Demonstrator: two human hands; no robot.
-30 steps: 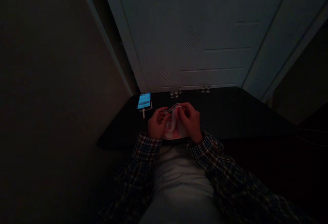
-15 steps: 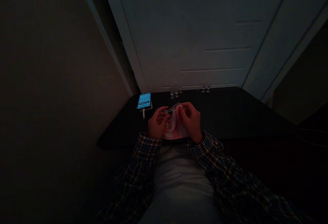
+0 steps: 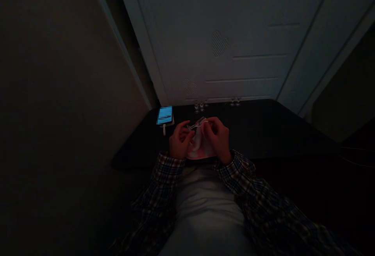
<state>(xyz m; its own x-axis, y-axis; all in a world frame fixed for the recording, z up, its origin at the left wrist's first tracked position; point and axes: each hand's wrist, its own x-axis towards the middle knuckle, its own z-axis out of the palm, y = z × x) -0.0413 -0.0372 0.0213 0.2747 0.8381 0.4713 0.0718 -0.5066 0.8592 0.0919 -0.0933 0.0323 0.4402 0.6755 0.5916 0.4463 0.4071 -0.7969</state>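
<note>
My left hand (image 3: 178, 142) curls its fingers around one end of a small clear stemmed glass (image 3: 199, 122), which lies tilted sideways between my hands. My right hand (image 3: 219, 136) pinches a pink and white cloth (image 3: 202, 148) against the other end of the glass. The cloth hangs down between both hands, towards the near edge of the dark table (image 3: 263, 135). Dim light hides the exact grip of the fingertips.
Several small stemmed glasses (image 3: 201, 106) stand at the table's back edge, with others (image 3: 235, 102) farther right. A phone with a lit screen (image 3: 165, 115) lies at the back left, a white strap below it. Behind rises a white panel (image 3: 249, 33) with heart patterns.
The fingers of my left hand have shifted very slightly at the glass. Otherwise both hands, the cloth and the things on the table stay where they were.
</note>
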